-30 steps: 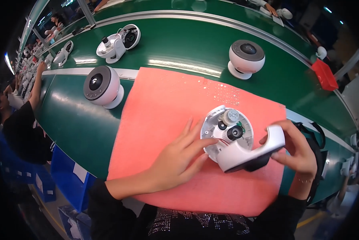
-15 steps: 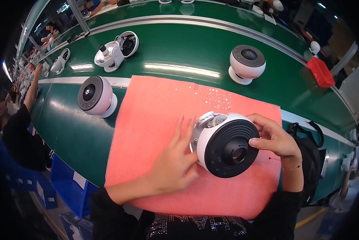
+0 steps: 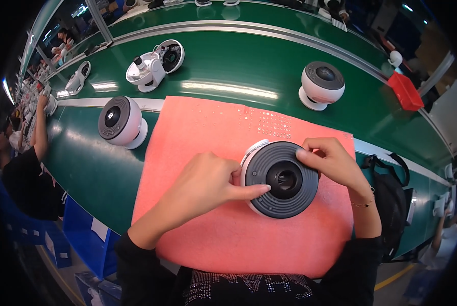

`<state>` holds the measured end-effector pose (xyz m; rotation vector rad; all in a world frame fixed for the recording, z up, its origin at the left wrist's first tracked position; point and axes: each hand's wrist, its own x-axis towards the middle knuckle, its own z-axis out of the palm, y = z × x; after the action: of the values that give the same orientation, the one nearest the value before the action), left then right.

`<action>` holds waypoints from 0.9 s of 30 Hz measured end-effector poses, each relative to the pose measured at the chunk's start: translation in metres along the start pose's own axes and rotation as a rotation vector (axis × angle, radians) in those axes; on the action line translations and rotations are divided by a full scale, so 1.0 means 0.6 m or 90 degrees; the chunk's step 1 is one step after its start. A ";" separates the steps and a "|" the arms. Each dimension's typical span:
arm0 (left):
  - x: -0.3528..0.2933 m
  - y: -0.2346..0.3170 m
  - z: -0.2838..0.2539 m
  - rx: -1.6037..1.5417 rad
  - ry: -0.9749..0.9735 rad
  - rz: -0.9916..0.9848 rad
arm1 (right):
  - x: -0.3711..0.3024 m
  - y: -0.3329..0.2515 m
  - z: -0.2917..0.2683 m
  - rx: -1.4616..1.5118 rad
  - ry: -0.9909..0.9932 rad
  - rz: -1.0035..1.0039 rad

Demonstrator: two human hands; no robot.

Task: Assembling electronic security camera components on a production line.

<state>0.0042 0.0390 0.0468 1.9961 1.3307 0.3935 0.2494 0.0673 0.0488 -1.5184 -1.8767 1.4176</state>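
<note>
- Head view: left hand (image 3: 205,179) and right hand (image 3: 335,162) grasp the device (image 3: 282,179) over the mat (image 3: 187,132), thumbs on its dark face.
- The left hand hides part of its rim.
- Bag (image 3: 391,209) right of the mat.
- Left unit (image 3: 121,122) beside it.
- Beyond: right unit (image 3: 323,85), red bin (image 3: 406,92), opened unit (image 3: 154,66).

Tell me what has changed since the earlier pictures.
The front cover has moved leftward and over the white housing, hiding its insides. The right hand still holds the cover's rim; the left hand, open before, now grips its left side. The pink mat stayed put.
</note>
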 end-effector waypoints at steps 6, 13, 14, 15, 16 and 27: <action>0.017 -0.002 -0.010 0.085 -0.042 -0.016 | 0.020 0.005 0.016 -0.103 0.061 -0.128; 0.011 -0.015 -0.008 0.072 -0.046 -0.018 | 0.029 0.001 0.022 -0.249 0.073 -0.177; 0.011 -0.015 -0.007 0.053 -0.050 -0.022 | 0.025 -0.002 0.021 -0.250 0.073 -0.176; 0.010 -0.013 -0.007 0.052 -0.050 -0.022 | 0.021 -0.009 0.019 -0.306 0.069 -0.138; 0.009 -0.011 -0.007 0.074 -0.050 -0.014 | 0.017 -0.013 0.018 -0.360 0.064 -0.100; 0.002 -0.015 -0.007 0.142 -0.035 0.024 | -0.042 -0.039 0.041 -0.430 -0.033 -0.552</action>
<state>-0.0040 0.0440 0.0433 2.2012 1.3544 0.2134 0.2272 0.0350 0.0652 -0.6430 -2.7036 0.4461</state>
